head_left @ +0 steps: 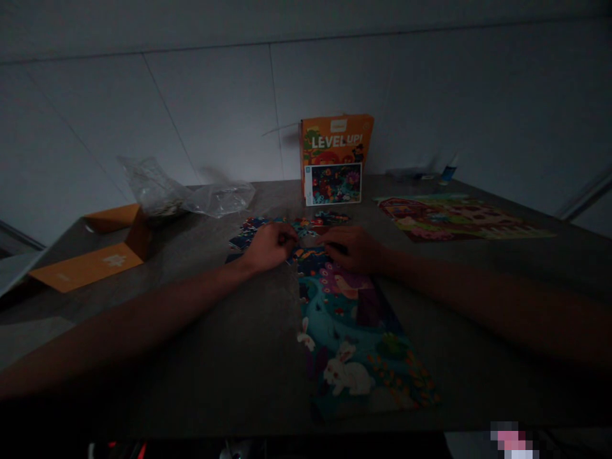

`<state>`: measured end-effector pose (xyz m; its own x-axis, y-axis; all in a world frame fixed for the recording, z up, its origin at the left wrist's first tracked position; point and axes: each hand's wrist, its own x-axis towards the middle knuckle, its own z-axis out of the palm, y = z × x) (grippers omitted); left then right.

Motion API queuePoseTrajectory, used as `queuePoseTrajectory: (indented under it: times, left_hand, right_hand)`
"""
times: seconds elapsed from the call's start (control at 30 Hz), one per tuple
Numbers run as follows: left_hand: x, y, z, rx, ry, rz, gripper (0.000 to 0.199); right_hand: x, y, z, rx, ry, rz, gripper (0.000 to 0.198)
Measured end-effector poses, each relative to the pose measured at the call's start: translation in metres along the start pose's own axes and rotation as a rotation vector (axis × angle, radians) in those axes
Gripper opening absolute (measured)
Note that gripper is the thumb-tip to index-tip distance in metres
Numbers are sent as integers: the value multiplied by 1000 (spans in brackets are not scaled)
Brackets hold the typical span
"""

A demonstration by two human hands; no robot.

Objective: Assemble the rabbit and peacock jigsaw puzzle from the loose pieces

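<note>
A partly assembled jigsaw puzzle [335, 331] lies on the table, showing white rabbits, a blue stream and a pink-purple bird. At its far left corner is my left hand [271, 247], with fingers curled together; anything between the fingertips is too dark to make out. My right hand [352, 248] rests at the far right corner, fingers bent and closed toward the puzzle's upper edge, their tips partly hidden. Just beyond both hands, loose puzzle pieces [253, 223] are spread in a pile, partly covered by my left hand.
An orange puzzle box [337, 140] stands upright at the back, a small picture card [335, 185] against its front. An open orange box part [90, 268] and clear plastic bags [220, 196] are at the left. Another puzzle [454, 217] lies at the right, near a small blue-labelled item [448, 173].
</note>
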<state>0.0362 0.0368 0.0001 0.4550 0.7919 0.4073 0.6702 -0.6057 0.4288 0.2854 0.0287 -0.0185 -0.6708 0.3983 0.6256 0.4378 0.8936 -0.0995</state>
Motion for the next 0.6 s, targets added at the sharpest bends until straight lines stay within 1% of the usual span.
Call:
queuePoseTrajectory:
  times: [0.17, 0.33, 0.47, 0.57, 0.6]
  left_hand:
    - [-1, 1, -1, -75, -5, -34, 22]
    - [2, 4, -7, -67, -89, -47, 20]
    - [9, 1, -14, -55, -235, -45, 17]
    - [13, 1, -27, -74, -374, -5, 12]
    - [14, 1, -33, -85, -433, -14, 10]
  right_hand:
    - [0, 0, 0, -24, 4, -12, 26]
    - [0, 2, 1, -23, 5, -16, 26]
    - [-1, 2, 1, -23, 1, -10, 25]
    - [-1, 1, 1, -14, 0, 0, 25]
    - [-1, 1, 1, -16, 1, -1, 25]
